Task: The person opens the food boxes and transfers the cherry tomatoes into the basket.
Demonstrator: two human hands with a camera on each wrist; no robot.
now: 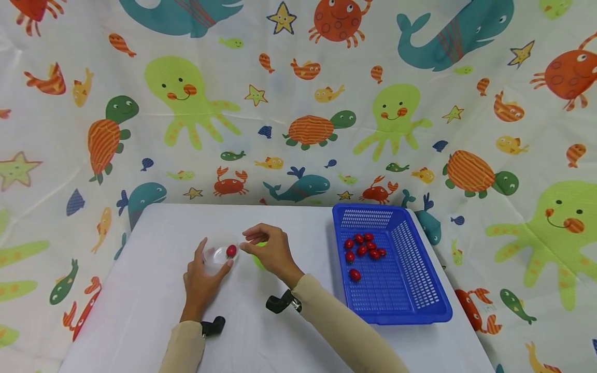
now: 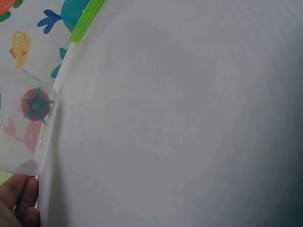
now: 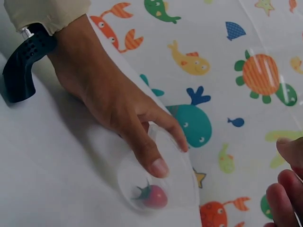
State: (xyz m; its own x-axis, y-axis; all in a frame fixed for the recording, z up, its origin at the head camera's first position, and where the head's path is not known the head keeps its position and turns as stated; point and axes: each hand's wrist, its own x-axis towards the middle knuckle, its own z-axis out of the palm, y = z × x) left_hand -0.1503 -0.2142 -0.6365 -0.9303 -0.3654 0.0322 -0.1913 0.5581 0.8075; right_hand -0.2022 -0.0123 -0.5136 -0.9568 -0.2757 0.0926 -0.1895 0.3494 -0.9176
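Observation:
My left hand (image 1: 200,285) grips a clear plastic cup (image 1: 215,257), thumb on one side and fingers on the other. Inside the cup lies one red cherry tomato (image 1: 231,251); its green stem end shows through the plastic in both wrist views. Close to the cup's right side hovers my right hand (image 1: 274,253), fingers bent and thumb apart from them, with nothing seen between them. Beneath that hand, a bright green object (image 1: 259,257) is mostly hidden, so its kind cannot be told.
A blue plastic basket (image 1: 401,313) stands on the right of the white table (image 1: 154,290), with several cherry tomatoes (image 1: 361,250) toward its left and back. A curtain (image 1: 298,67) printed with sea animals hangs behind and along the sides.

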